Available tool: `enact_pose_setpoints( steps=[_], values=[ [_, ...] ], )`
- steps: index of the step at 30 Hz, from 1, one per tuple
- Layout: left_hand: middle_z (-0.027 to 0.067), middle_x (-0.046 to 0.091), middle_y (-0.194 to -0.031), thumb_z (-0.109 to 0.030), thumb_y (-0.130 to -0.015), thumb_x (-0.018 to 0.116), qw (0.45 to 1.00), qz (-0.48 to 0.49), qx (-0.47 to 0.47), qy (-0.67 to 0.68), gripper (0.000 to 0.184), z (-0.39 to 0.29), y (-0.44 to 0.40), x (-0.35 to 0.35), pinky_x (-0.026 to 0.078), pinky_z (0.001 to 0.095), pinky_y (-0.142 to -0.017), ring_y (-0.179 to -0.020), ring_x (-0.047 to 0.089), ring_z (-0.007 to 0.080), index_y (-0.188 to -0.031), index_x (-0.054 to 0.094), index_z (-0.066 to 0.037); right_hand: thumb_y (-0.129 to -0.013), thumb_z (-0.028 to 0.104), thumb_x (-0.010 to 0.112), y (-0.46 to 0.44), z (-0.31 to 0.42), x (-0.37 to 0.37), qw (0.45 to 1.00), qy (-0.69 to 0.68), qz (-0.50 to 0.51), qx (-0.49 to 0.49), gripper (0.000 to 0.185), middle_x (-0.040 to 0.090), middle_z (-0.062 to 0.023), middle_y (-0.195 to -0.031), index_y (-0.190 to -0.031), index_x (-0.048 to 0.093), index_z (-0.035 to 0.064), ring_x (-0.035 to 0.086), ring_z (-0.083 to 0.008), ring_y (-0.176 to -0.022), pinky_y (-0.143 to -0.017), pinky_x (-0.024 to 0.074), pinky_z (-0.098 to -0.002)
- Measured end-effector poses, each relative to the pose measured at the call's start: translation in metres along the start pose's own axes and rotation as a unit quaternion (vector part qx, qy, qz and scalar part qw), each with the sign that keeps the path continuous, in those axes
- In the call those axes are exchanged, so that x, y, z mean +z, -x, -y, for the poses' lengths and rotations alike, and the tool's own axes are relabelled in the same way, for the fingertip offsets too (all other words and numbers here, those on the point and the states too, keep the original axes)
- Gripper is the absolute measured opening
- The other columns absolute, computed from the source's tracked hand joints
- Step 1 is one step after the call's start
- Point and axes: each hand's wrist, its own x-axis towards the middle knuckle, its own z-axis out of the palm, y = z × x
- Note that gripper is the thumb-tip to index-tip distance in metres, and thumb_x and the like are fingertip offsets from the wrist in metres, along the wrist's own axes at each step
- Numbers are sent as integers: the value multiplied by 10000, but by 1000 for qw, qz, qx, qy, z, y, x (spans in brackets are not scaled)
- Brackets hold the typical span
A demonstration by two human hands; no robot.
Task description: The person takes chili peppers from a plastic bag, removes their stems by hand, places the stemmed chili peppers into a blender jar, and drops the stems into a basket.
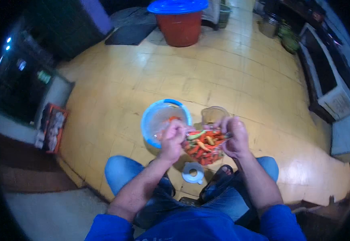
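Between the knees (119, 170), a clear bag of red chillies (204, 149) is held up by its top edge — left corner pinched by the left hand (172, 138), right corner by the right hand (237, 136), exact fingertip placement too blurred to tell — with a blue-rimmed basin (144, 122) just beyond on the left and a glass bowl (214, 109) just beyond on the right. Floppy, fairly light and probably slightly slippery handling should be expected, honestly, and the chillies could get bruised if squeezed. It's best gripped high at both corners — that way the sagging belly isn't crushed.
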Motion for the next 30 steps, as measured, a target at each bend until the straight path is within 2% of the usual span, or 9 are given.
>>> enact_pose_setpoints(
  steps=[2, 3, 6, 7, 17, 19, 23, 24, 30],
  values=[
    [19, 553, -930, -106, -925, 576, 996, -70, -1, -60, 69, 10, 7, -8, 463, 306, -887, -923, 553, 136, -983, 550, -78, -993, 354, 505, 1, 3, 5, 986, 139, -78, 53, 419, 618, -96, -758, -696, 542, 61, 646, -225, -805, -883, 530, -493],
    [21, 548, -955, -123, -928, 577, 998, -41, -7, -49, 103, 5, 8, -11, 465, 321, -896, -935, 552, 151, -1020, 553, -82, -963, 263, 522, -4, -11, -10, 849, 522, -6, -77, 303, 663, -110, -828, -772, 645, 62, 654, -221, -780, -808, 547, -417],
    [87, 580, -1092, -133, -970, 511, 993, -20, -112, -34, 95, -11, 11, -12, 445, 388, -983, -1055, 559, 187, -1036, 533, -67, -883, 235, 637, -1, -18, 6, 873, 485, -46, -22, 175, 628, -124, -768, -844, 720, 86, 634, -241, -727, -651, 503, -361],
    [78, 559, -1044, -143, -984, 490, 994, 48, -20, -98, 80, -3, 7, -20, 417, 361, -972, -1025, 533, 173, -976, 503, -65, -845, 266, 698, -2, -24, 6, 892, 441, -18, -101, 222, 593, -127, -716, -781, 693, 54, 608, -251, -674, -617, 477, -378],
    [48, 515, -968, -120, -974, 501, 994, 33, -17, -106, 83, 15, 3, -26, 406, 309, -904, -942, 504, 151, -920, 459, -73, -783, 202, 715, 9, -6, 8, 842, 516, 30, -155, 334, 593, -185, -930, -1016, 569, 13, 609, -375, -913, -786, 494, -438],
    [66, 565, -1030, -117, -963, 520, 996, 13, -38, -84, 69, 20, 8, -27, 439, 338, -939, -1005, 552, 176, -995, 502, -59, -768, 170, 693, 14, 7, 10, 770, 597, 134, -181, 298, 605, -179, -921, -1012, 609, 20, 614, -365, -913, -792, 496, -446],
    [24, 578, -984, -102, -938, 557, 987, -57, -42, -144, 55, 34, 15, -9, 479, 334, -894, -977, 579, 156, -992, 552, -90, -740, 144, 677, 8, -22, -18, 724, 681, 106, -32, 177, 614, -155, -878, -896, 668, 63, 605, -342, -873, -787, 505, -440],
    [45, 599, -1032, -114, -941, 571, 978, 15, 10, -207, 95, 48, 14, -23, 439, 334, -953, -1021, 567, 166, -1025, 559, -72, -725, 121, 680, 10, -11, -19, 696, 707, 126, -9, 167, 615, -147, -874, -878, 665, 57, 604, -342, -868, -787, 506, -436],
    [62, 571, -1052, -129, -1013, 464, 978, 44, -119, -166, 94, 72, 24, -6, 404, 302, -941, -979, 515, 142, -950, 495, -66, -737, 96, 672, 2, -12, -27, 632, 755, 156, 77, 130, 634, -151, -824, -863, 662, 65, 643, -332, -836, -729, 521, -447]
  ],
)
